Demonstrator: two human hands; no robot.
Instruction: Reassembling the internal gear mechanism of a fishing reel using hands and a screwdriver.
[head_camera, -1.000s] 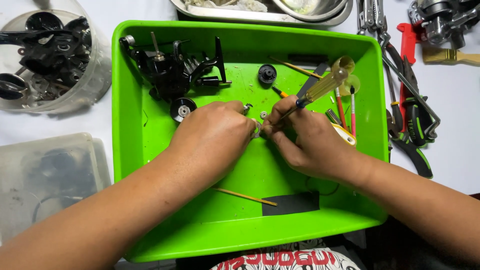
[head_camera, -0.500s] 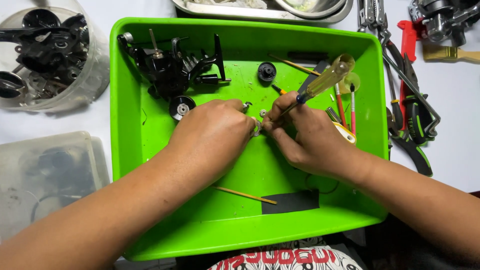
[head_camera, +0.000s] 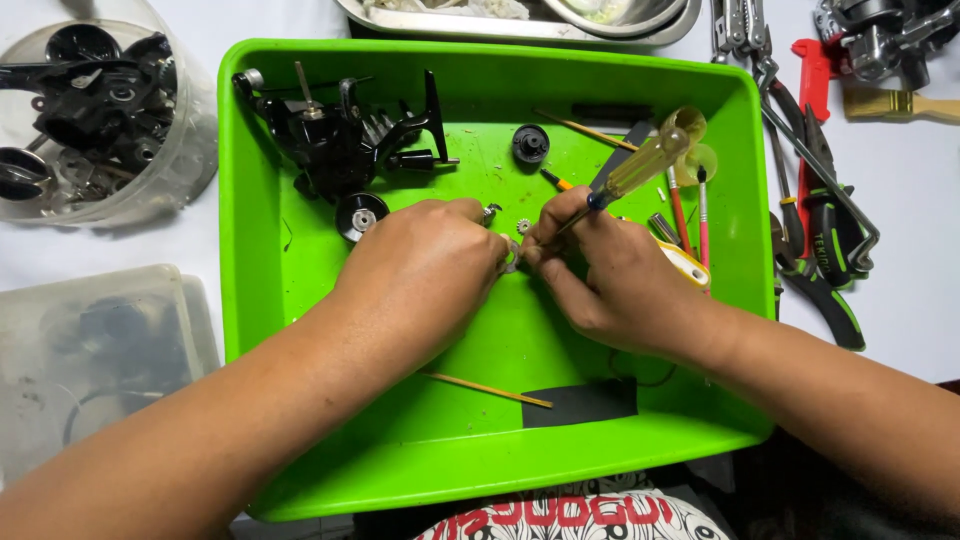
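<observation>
Both my hands meet over the middle of a bright green tray (head_camera: 470, 440). My left hand (head_camera: 420, 270) pinches a small silver metal part (head_camera: 511, 258) at its fingertips. My right hand (head_camera: 605, 275) grips a screwdriver with a clear yellow handle (head_camera: 650, 160), its tip pointing down at that part. A black fishing reel body (head_camera: 345, 135) lies in the tray's far left corner, with a round black spool piece (head_camera: 358, 214) beside it. A tiny gear (head_camera: 522, 226) and a small screw (head_camera: 490, 210) lie just beyond my fingers.
A black knob (head_camera: 530, 143), thin sticks (head_camera: 485, 388), a black patch (head_camera: 580, 402) and small brushes (head_camera: 700, 215) lie in the tray. A clear tub of black reel parts (head_camera: 95, 110) stands left, a clear lidded box (head_camera: 90, 350) below it. Pliers (head_camera: 825, 260), a brush and metal bowls sit right and behind.
My hands stay together at the small part. The screwdriver handle has tilted slightly lower; nothing else in the tray has moved.
</observation>
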